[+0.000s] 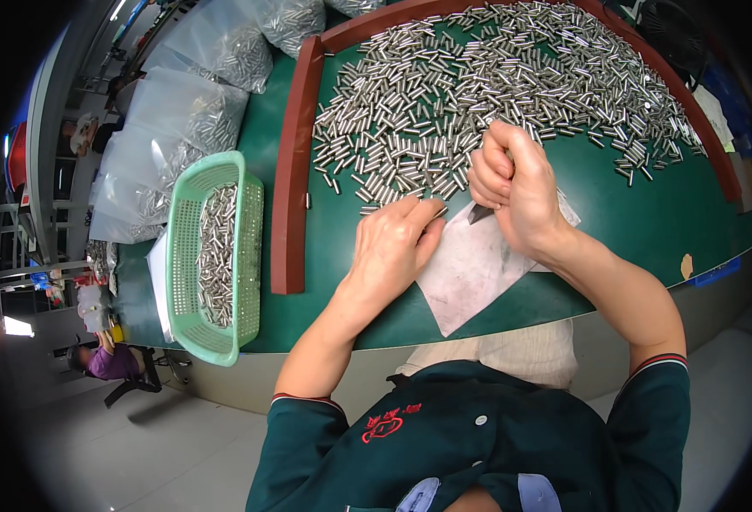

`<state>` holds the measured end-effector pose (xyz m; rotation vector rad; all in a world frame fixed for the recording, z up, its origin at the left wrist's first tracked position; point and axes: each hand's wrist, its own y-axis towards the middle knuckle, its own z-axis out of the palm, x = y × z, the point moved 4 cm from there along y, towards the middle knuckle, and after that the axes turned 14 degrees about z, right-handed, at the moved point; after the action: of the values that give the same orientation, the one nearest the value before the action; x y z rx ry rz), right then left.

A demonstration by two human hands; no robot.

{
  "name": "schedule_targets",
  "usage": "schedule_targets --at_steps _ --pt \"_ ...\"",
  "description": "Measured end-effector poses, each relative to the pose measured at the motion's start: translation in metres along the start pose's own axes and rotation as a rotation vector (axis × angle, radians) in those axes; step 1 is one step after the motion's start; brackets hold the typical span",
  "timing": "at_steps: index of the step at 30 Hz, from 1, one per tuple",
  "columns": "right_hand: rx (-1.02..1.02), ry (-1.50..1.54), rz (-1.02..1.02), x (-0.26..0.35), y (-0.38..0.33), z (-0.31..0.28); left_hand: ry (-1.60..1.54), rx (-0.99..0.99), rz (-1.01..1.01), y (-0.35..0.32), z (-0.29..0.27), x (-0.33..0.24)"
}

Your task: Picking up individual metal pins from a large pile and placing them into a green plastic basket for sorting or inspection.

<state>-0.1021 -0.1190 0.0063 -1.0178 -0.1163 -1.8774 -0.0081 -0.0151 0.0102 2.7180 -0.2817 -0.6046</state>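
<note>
My left hand (393,243) is at the near edge of a wide spread of short shiny metal pins (410,145), its fingers bent and pressed together. One pin end shows by its fingertips; what else lies under them is hidden. My right hand (517,183) is a fist held over a stained white cloth (470,273). A dark, flat, pointed piece (478,213) sticks out below the fist; its kind cannot be made out. The cloth lies on the green tabletop (376,320) close to me.
Dark red rails (291,188) border the pins. Left of them stands a green plastic basket (248,256) holding more pins. Clear plastic bags (201,119) of pins line the far left. A black fan (670,38) is at the far right. Another person (111,363) sits in the left background.
</note>
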Motion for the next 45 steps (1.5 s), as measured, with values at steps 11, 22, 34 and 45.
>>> schedule_targets --at_steps 11,22,34,45 --pt "0.002 0.040 -0.028 -0.001 0.002 -0.003 -0.500 -0.107 -0.307 -0.001 0.002 0.003" --pt "0.006 0.056 0.006 -0.002 0.004 -0.003 -1.514 -0.212 -0.560 -0.006 0.003 0.017" --pt "-0.008 0.053 0.033 -0.002 0.004 -0.004 -0.957 -0.090 -0.434 -0.006 0.001 0.010" --pt "-0.009 0.077 0.066 -0.003 0.004 -0.005 -1.191 -0.116 -0.432 -0.007 0.005 0.010"
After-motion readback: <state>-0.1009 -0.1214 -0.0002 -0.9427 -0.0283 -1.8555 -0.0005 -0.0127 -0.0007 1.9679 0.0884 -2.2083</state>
